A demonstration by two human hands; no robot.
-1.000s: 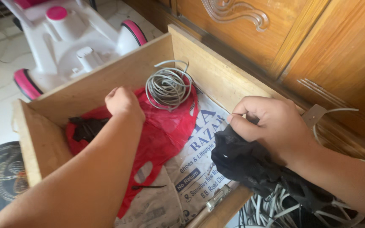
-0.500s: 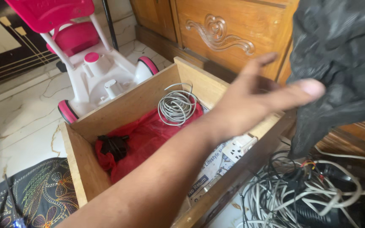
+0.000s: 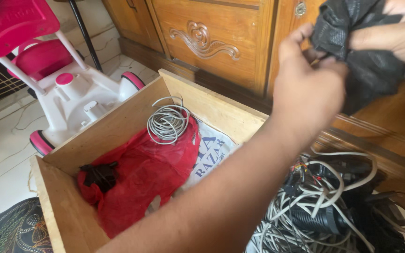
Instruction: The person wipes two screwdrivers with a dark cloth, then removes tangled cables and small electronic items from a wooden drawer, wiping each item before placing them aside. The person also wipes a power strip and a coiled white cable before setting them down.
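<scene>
Head cam, looking down. Both hands raised at upper right, in front of carved wooden cabinet [image 3: 212,42]. Black bag [image 3: 366,56], thin crumpled plastic, held up in the air betw. the two hands, well above the floor. Left hand [image 3: 308,89] comes in from lower centre on a long forearm; fingers pinch bag's left edge, closed on it. Right hand [image 3: 399,35] at top right corner, partly cut off by frame; thumb and fingers closed on bag's upper right side. Bag hangs bunched below right hand, just right of left hand, touching both. Below the hands, on floor at lower right: tangled pile of cables [image 3: 329,201], white, grey and black. Left of forearm: open wooden drawer [image 3: 118,122] out on the floor, well apart from the bag. Inside it: red plastic bag [image 3: 146,178] w/ small black object [image 3: 99,173] at its left end, grey wire coil [image 3: 167,122] at back on the red plastic, printed paper [image 3: 212,152] lining the bottom. Beyond drawer, upper left: pink-and-white toy ride-on car [image 3: 62,89] on pale marble floor [image 3: 1,159].
</scene>
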